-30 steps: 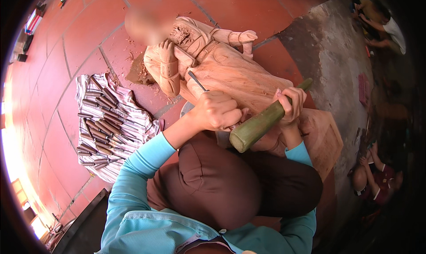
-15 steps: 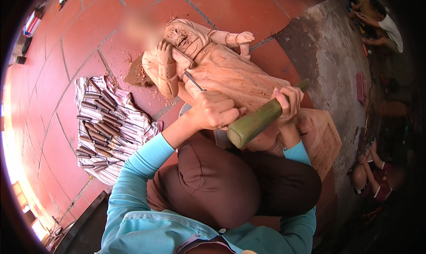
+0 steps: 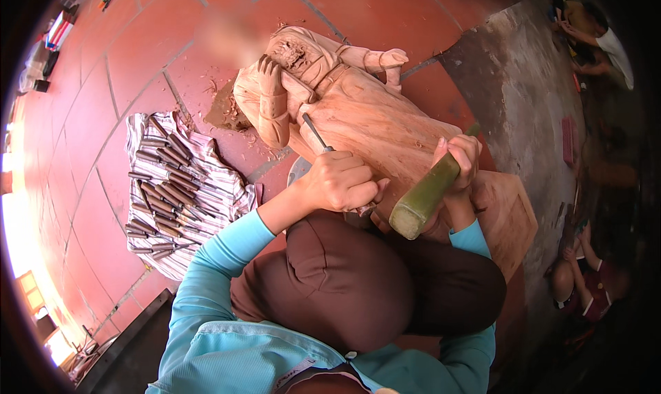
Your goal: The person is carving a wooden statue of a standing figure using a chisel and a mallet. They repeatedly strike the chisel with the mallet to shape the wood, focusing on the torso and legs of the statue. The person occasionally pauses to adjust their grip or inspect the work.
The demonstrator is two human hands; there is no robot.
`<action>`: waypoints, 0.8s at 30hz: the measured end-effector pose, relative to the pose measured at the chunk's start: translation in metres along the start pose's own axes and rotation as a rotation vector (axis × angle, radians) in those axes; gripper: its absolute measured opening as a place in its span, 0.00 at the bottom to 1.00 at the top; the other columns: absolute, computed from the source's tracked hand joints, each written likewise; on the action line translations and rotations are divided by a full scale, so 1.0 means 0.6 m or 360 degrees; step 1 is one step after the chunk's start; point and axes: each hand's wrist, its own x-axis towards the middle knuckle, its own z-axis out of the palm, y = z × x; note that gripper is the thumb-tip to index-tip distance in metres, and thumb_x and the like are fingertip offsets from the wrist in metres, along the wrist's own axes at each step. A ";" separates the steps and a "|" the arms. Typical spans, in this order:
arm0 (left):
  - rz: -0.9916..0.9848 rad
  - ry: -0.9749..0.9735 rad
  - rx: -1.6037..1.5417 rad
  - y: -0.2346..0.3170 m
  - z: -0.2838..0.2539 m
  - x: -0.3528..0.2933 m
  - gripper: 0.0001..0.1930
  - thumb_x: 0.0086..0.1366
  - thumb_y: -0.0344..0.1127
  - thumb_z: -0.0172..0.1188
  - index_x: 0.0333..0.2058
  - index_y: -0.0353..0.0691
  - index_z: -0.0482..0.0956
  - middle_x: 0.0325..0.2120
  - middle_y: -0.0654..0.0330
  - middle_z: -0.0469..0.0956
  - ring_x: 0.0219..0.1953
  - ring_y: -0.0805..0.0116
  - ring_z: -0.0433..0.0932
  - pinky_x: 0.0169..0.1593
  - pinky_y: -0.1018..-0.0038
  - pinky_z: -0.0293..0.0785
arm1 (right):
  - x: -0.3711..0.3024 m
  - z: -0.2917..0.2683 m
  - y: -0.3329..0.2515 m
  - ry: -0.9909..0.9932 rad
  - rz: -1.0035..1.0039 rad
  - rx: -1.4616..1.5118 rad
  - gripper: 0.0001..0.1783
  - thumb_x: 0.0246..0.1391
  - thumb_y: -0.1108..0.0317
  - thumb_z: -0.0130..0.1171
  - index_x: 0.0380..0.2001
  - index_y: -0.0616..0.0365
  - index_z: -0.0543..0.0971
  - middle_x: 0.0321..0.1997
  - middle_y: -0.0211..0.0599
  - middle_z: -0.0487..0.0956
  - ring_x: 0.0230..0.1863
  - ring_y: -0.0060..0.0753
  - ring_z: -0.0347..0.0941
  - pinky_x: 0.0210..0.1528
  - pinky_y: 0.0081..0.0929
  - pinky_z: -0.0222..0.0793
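Around the left hand (image 3: 344, 182) and the right hand (image 3: 463, 158), a red-tiled floor (image 3: 79, 187) is being partly hidden by a carved wooden statue of a robed figure (image 3: 379, 111), which is lying aslant just beyond them. Left of the left hand, a striped cloth (image 3: 241, 194) is being covered by wooden-handled carving tools (image 3: 165, 198). A green tapered mallet (image 3: 423, 200) is being gripped in the curled right hand, its blunt end near the left. A chisel (image 3: 315, 131) is being clenched in the left fist, its blade being pointed at the statue.
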 end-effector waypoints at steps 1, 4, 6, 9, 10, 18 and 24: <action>-0.0035 0.0009 -0.0041 -0.004 0.005 -0.001 0.23 0.48 0.24 0.66 0.14 0.46 0.56 0.10 0.68 0.57 0.09 0.74 0.59 0.13 0.76 0.53 | 0.002 -0.005 -0.001 -0.0007 -0.0003 -0.0022 0.25 0.44 0.85 0.63 0.43 0.52 0.66 0.33 0.35 0.72 0.30 0.37 0.71 0.38 0.39 0.65; -0.0065 0.0017 -0.0036 -0.003 0.011 0.004 0.22 0.48 0.24 0.66 0.13 0.46 0.57 0.10 0.69 0.56 0.09 0.74 0.59 0.13 0.76 0.53 | -0.006 -0.008 0.002 0.0038 -0.0002 -0.0004 0.26 0.44 0.85 0.63 0.43 0.52 0.65 0.33 0.34 0.72 0.31 0.37 0.71 0.39 0.39 0.65; -0.0040 0.0030 -0.0041 -0.006 0.011 0.000 0.22 0.48 0.25 0.67 0.13 0.46 0.58 0.10 0.69 0.56 0.09 0.74 0.59 0.13 0.76 0.52 | -0.010 -0.002 0.004 0.0106 -0.0025 0.0046 0.26 0.45 0.85 0.63 0.43 0.52 0.65 0.34 0.34 0.71 0.32 0.36 0.71 0.39 0.38 0.66; 0.0002 0.0054 -0.0056 -0.007 0.010 -0.001 0.21 0.47 0.25 0.67 0.12 0.46 0.59 0.10 0.69 0.56 0.09 0.74 0.59 0.13 0.76 0.52 | -0.007 -0.009 -0.002 0.0007 -0.0090 -0.0041 0.26 0.46 0.86 0.62 0.43 0.51 0.63 0.34 0.35 0.70 0.33 0.37 0.71 0.40 0.39 0.66; 0.0027 0.0059 -0.0049 -0.009 0.008 0.001 0.21 0.47 0.25 0.67 0.12 0.46 0.59 0.10 0.69 0.56 0.09 0.74 0.59 0.13 0.76 0.51 | 0.005 -0.018 -0.012 -0.0140 -0.0112 -0.0164 0.26 0.46 0.86 0.62 0.43 0.50 0.63 0.35 0.35 0.69 0.33 0.37 0.70 0.40 0.39 0.66; -0.0013 0.0080 -0.0030 -0.014 0.019 -0.012 0.21 0.46 0.25 0.68 0.13 0.46 0.60 0.10 0.69 0.56 0.09 0.74 0.59 0.13 0.77 0.53 | -0.001 -0.015 -0.008 -0.0235 -0.0153 -0.0209 0.26 0.45 0.84 0.64 0.42 0.48 0.65 0.35 0.32 0.71 0.35 0.37 0.72 0.40 0.40 0.67; -0.0002 0.0045 -0.0018 -0.013 0.014 -0.007 0.21 0.47 0.25 0.68 0.13 0.46 0.60 0.10 0.69 0.57 0.09 0.74 0.59 0.13 0.76 0.54 | -0.004 -0.004 -0.001 0.0039 -0.0066 0.0036 0.25 0.46 0.83 0.64 0.42 0.45 0.67 0.33 0.30 0.72 0.34 0.36 0.73 0.40 0.39 0.66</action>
